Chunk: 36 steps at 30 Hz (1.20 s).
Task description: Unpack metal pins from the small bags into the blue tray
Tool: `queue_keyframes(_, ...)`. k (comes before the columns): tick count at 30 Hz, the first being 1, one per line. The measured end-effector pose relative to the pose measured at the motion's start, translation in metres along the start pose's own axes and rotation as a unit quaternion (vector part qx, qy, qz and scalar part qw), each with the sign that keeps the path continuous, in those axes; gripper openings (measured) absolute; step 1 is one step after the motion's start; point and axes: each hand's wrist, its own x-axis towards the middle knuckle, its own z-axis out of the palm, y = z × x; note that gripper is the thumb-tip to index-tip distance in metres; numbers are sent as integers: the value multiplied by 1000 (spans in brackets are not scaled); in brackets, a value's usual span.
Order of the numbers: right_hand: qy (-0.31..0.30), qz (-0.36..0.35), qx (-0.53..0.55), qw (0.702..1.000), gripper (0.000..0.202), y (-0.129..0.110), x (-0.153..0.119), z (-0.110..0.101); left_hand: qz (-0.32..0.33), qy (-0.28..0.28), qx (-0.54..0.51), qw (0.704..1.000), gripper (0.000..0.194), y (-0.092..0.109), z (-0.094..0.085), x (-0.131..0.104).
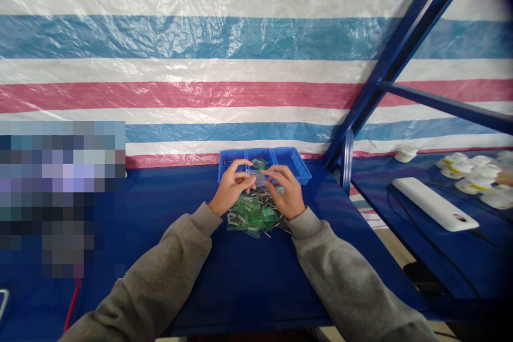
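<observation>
My left hand and my right hand are raised over the table, fingers bent toward each other. Between them stretches a small clear plastic bag, pinched at its left side by my left fingers and at its right side by my right fingers. What the bag contains, if anything, is too small to tell. Below the hands lies a pile of small green-tinted plastic packets mixed with thin metal pins or screws. Directly behind stands a blue divided tray, with some packets in its middle compartment.
The blue table ends at a gap on the right. Beyond it, another blue surface carries a long white device, a black cable and several white round parts. A blue frame post slants upward. A red cord lies left, below a blurred-out area.
</observation>
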Motion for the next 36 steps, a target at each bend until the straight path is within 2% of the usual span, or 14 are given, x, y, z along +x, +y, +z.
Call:
queue_keyframes(3, -3, -16, -11, 1000, 15, 0, 0, 1, -8, -10, -15, 1000, 47, -1, 2, 1)
queue_keyframes(5, 0, -15, -19, 1000, 14, 0, 0, 1, -3, -19, 0, 1000, 39, -1, 3, 1)
queue_keyframes(8, -9, 2, -32, 999, 15, 0, 0, 1, 37, -12, 84, 996, 34, 2, 3, 0)
queue_keyframes(11, -15, 23, -54, 998, 17, 2, 0, 2, 104, 11, 189, 976, 29, 7, 1, 0)
queue_keyframes(13, -13, 27, -62, 998, 18, 4, -1, 3, 122, 11, 215, 969, 25, 8, -1, 1)
queue_keyframes(17, 7, 37, -51, 998, 16, 6, -3, 5, 64, -11, 153, 986, 24, 2, -1, 2)
queue_keyframes(20, 27, 47, -26, 998, 17, 3, -3, 3, 31, 4, 85, 996, 27, -5, 0, 2)
queue_keyframes(25, 1, -6, 3, 1000, 21, -3, -1, -1, 1, 32, 9, 999, 29, -10, 0, 4)
queue_keyframes(29, 4, -15, -5, 1000, 14, 1, 0, 2, -11, 29, 42, 999, 29, -8, 0, 4)
queue_keyframes(32, 8, 5, -30, 1000, 14, 6, -1, 3, 17, 41, 103, 994, 37, -3, -1, 3)
queue_keyframes(36, -1, 14, -58, 998, 16, 9, -2, 3, 31, 9, 136, 990, 31, -1, -1, 2)
